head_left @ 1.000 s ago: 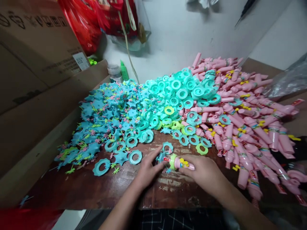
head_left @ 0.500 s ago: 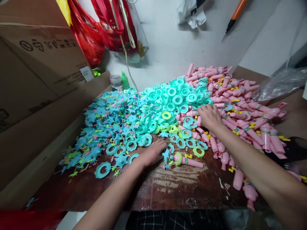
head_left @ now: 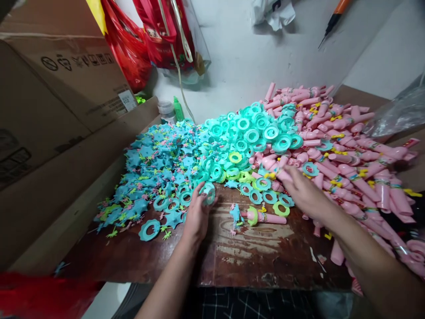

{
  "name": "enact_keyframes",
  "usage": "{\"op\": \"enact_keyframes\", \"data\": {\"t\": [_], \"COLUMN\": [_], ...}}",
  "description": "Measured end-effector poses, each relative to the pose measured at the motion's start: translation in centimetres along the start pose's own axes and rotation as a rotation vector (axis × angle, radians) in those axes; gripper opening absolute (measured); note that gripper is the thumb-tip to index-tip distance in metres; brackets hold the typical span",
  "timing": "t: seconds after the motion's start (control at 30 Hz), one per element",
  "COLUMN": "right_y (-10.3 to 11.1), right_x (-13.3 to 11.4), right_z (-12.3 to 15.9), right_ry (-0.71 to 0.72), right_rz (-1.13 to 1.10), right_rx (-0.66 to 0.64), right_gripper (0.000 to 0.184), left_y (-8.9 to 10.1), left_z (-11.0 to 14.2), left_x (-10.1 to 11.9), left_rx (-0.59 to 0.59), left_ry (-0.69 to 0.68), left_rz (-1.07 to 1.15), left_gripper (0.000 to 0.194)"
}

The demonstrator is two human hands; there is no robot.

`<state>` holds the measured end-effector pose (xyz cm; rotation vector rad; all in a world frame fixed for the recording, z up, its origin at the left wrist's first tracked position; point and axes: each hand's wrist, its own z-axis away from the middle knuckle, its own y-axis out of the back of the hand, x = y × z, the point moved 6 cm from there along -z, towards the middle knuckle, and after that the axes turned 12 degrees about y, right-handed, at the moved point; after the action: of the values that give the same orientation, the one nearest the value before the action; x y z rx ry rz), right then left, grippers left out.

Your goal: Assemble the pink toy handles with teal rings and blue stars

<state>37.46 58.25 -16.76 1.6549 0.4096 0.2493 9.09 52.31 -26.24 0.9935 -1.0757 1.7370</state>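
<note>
Between the thumb and fingers of my left hand [head_left: 196,217] is a teal scalloped ring [head_left: 209,193], raised a little over the table. My right hand [head_left: 303,190] grips a pink tube-shaped plastic piece [head_left: 284,174] at the near edge of the pink heap; its fingertips are partly hidden. On the wood between my hands lies a pink tube [head_left: 272,218] with a lime-green ring [head_left: 253,216] around it. A blue star-shaped piece [head_left: 236,215] sits at that tube's left end.
A heap of blue star pieces [head_left: 142,164] spreads left, teal rings [head_left: 252,135] pile in the middle, and pink tubes [head_left: 352,164] cover the right. A cardboard box [head_left: 66,88] stands at the left. Red bags [head_left: 166,40] hang on the wall behind.
My left hand has lifted from the table and turned, with a teal ring in its fingers. My right hand has drawn nearer from the pink heap, holding a pink tube.
</note>
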Motion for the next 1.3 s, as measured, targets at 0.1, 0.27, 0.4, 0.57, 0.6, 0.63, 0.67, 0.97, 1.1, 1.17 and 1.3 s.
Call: {"op": "enact_keyframes", "data": {"t": [0.1,0.27,0.4,0.57,0.6,0.63,0.67,0.97,1.1,1.17,1.3], "right_y": [-3.0,-6.9,-7.9,-8.9,-9.1,-9.4,-9.8,-13.2,-13.6,-13.7,-13.8], "right_x": [-6.4,-13.1,-14.0,-16.6,-16.8,-17.0,-17.0,-15.0,-14.6,-14.4,-13.4], "right_z": [4.3,8.6,9.9,12.0,12.0,11.9,11.8,11.7,11.3,11.0,10.3], "right_ry": [0.012,-0.026,-0.106,-0.485,-0.513,-0.515,-0.500,-0.444,-0.441,-0.421,-0.380], "right_rz": [-0.453,-0.537,-1.074,-2.085,-2.152,-2.163,-2.130,-1.687,-1.641,-1.634,-1.548], "right_rx": [-0.185,-0.257,-0.280,-0.647,-0.650,-0.652,-0.659,-0.645,-0.608,-0.607,-0.584], "right_gripper": [0.054,0.050,0.046,0.050,0.050,0.050,0.052,0.075,0.078,0.075,0.069], "left_y": [-2.1,-4.7,-5.4,-4.6,-3.9,-2.6,-1.0,11.0,11.0,10.4,8.9], "left_z": [1.1,3.1,5.1,6.5,5.9,4.9,3.6,-9.1,-9.5,-7.8,-0.9], "left_x": [-0.6,-1.2,-1.9,-2.8,-2.5,-1.9,-0.7,9.7,10.7,11.6,12.3], "left_rx": [-0.104,-0.087,-0.283,-0.356,-0.302,-0.196,-0.037,0.677,0.594,0.621,0.738], "left_ry": [0.162,0.242,0.270,0.265,0.233,0.158,0.042,-0.167,-0.233,-0.323,-0.561], "left_rz": [0.437,0.525,0.454,0.265,0.163,0.037,-0.113,-1.303,-1.315,-1.257,-0.777], "left_gripper": [0.041,0.050,0.049,0.050,0.050,0.049,0.048,0.060,0.059,0.056,0.051]}}
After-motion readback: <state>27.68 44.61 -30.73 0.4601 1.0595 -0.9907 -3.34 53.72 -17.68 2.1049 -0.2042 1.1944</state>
